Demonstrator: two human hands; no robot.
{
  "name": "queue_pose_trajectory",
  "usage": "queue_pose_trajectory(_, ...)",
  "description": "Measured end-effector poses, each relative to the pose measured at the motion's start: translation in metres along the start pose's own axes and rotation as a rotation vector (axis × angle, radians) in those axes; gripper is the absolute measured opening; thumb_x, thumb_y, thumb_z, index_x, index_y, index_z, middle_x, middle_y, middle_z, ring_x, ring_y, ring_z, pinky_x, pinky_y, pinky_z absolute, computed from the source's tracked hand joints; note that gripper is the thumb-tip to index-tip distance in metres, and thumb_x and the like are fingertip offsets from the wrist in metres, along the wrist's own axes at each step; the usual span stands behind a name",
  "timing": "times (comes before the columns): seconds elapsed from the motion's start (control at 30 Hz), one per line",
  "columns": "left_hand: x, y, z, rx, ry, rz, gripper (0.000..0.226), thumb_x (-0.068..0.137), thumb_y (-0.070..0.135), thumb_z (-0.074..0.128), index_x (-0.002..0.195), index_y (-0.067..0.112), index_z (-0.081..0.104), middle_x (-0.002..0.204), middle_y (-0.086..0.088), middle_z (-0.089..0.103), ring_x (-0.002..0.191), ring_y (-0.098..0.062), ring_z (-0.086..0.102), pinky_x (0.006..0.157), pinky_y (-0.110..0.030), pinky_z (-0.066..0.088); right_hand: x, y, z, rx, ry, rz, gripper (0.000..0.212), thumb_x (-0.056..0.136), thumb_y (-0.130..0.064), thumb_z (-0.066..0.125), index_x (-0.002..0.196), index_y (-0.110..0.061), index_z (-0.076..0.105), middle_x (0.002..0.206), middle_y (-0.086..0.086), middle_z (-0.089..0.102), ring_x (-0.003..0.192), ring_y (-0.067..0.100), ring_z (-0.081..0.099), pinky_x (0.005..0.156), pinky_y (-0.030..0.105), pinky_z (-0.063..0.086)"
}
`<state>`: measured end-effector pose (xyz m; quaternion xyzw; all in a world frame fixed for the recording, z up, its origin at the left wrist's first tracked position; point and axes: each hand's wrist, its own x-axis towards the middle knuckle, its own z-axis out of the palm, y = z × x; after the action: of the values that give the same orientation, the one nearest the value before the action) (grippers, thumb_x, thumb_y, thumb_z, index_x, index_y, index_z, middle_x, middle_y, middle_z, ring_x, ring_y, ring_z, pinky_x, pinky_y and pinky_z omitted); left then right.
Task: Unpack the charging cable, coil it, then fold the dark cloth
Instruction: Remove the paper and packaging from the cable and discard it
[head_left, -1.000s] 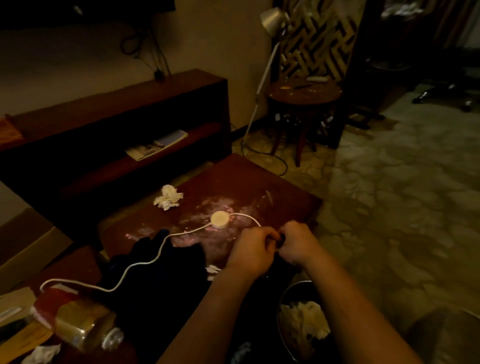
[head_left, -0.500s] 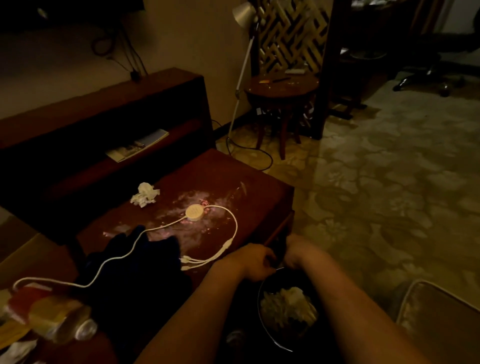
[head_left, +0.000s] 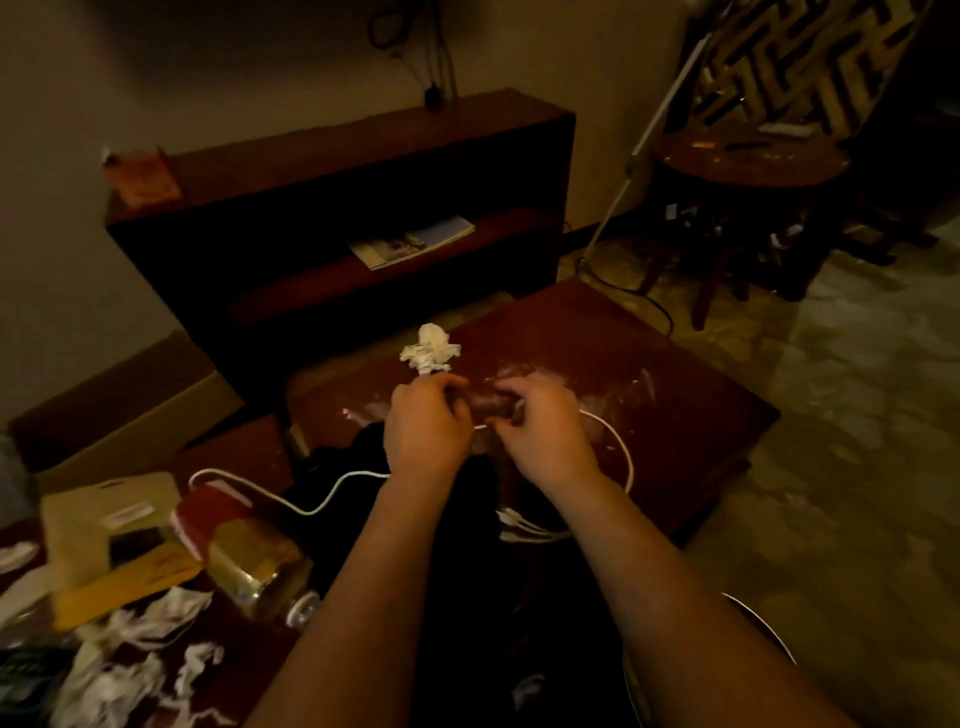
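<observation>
Head cam: both hands over dark wooden table (head_left: 691, 395), close together, fingers curled. Left hand (head_left: 428, 423) closed round white charging cable (head_left: 332, 493), which exits under the palm and runs left/back across dark cloth (head_left: 467, 525) toward red-capped jar (head_left: 244, 556). Right hand (head_left: 543, 428) pinching a short cable bit btwn the hands; can't tell if charger puck is under the fingers. Cable loops round right side of right wrist, connector ends (head_left: 511, 522) lying just below that wrist. Cloth bunched under both forearms, unfolded. Crumpled tissue (head_left: 430, 349) just beyond left hand's knuckles. More tissue scraps (head_left: 135, 670) far left of left forearm.
</observation>
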<state>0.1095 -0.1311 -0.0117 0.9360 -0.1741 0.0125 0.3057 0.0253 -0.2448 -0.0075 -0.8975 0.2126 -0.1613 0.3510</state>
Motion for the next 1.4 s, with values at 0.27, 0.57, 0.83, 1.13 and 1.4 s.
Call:
queue_pose_trajectory(0.27,0.041,-0.035,0.014,0.152,-0.105,0.014,0.051,0.103,0.029,0.052,0.153,0.027,0.04,0.167,-0.001,0.019,0.152,-0.025,0.02,0.121,-0.046,0.029,0.042,-0.037,0.065,0.107,0.089,0.147,0.055,0.091,-0.013,0.069,0.144,-0.018,0.053,0.131,-0.002,0.053,0.117,0.018,0.058,0.103,0.038,0.052)
queue_pose_trajectory(0.57,0.08,-0.055,0.028,0.091,-0.061,0.036,0.031,0.094,0.004,0.062,0.116,0.025,0.071,0.122,0.001,0.057,0.117,-0.022,0.046,0.094,-0.036,0.051,0.074,-0.025,0.066,0.139,0.138,0.163,0.054,0.088,-0.013,0.073,0.139,-0.017,0.057,0.12,-0.002,0.056,0.102,0.013,0.06,0.09,0.025,0.053)
queue_pose_trajectory(0.83,0.044,-0.043,0.008,-0.571,0.019,-0.001,0.036,0.085,0.006,0.079,0.113,0.024,0.067,0.102,0.007,0.068,0.086,0.001,0.067,0.072,-0.004,0.049,0.055,-0.017,0.049,0.305,-0.129,0.094,0.034,0.086,-0.004,0.075,0.115,-0.021,0.074,0.105,-0.008,0.073,0.091,0.002,0.067,0.084,0.022,0.057)
queue_pose_trajectory(1.13,-0.003,0.015,-0.003,-0.778,-0.434,0.03,0.021,0.087,0.0,0.075,0.098,0.018,0.074,0.08,0.001,0.077,0.077,-0.014,0.073,0.065,-0.028,0.061,-0.01,0.022,-0.035,0.447,-0.091,0.153,0.015,0.082,-0.002,0.08,0.088,-0.008,0.068,0.074,0.015,0.072,0.06,0.029,0.072,0.06,0.04,0.061)
queue_pose_trajectory(1.4,-0.079,0.103,0.072,-0.25,-0.896,0.401,0.036,0.079,-0.006,0.077,0.106,0.018,0.075,0.102,-0.007,0.077,0.075,-0.011,0.069,0.081,-0.038,0.061,-0.082,0.124,-0.118,0.027,-0.348,0.598,0.015,0.077,0.0,0.079,0.069,-0.01,0.071,0.066,0.013,0.073,0.057,0.02,0.07,0.07,0.041,0.064)
